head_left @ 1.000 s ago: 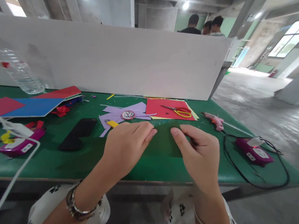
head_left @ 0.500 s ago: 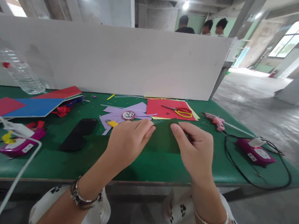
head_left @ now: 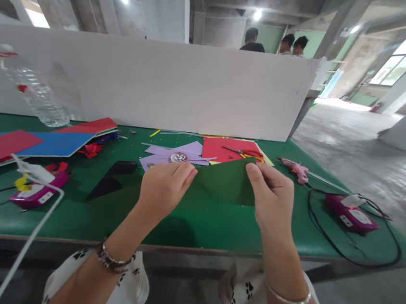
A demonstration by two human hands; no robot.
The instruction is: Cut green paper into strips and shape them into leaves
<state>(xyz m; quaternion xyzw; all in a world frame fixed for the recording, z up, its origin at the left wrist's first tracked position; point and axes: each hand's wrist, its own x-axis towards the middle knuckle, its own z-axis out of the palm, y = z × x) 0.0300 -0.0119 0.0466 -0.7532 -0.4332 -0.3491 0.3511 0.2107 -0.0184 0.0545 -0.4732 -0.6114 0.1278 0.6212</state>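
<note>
A dark green sheet of paper (head_left: pixel 227 181) is stretched between my two hands above the table. My left hand (head_left: pixel 165 186) is closed on its upper edge, thumb against the fingers. Past that hand the sheet carries on to the left and hides part of a black phone (head_left: pixel 126 167). My right hand (head_left: pixel 274 193) pinches the sheet near its right end, between thumb and curled fingers. Just behind the sheet lie red paper (head_left: pixel 218 147), red-and-yellow scissors (head_left: pixel 251 153) and purple paper pieces (head_left: pixel 192 148) with a small round printed item (head_left: pixel 178 157) on top.
Red and blue boards (head_left: pixel 58 144) and a tilted water bottle (head_left: pixel 38 91) are at left. Purple power strips (head_left: pixel 352 215) (head_left: pixel 39 195) with cables sit at both sides. A pink glue gun (head_left: pixel 297 170) lies at right. A white panel (head_left: pixel 181 87) borders the back; people are beyond it.
My left hand has slid left, away from my right hand, so more of the green paper shows between them. My right hand still grips its end. The view has shifted slightly.
</note>
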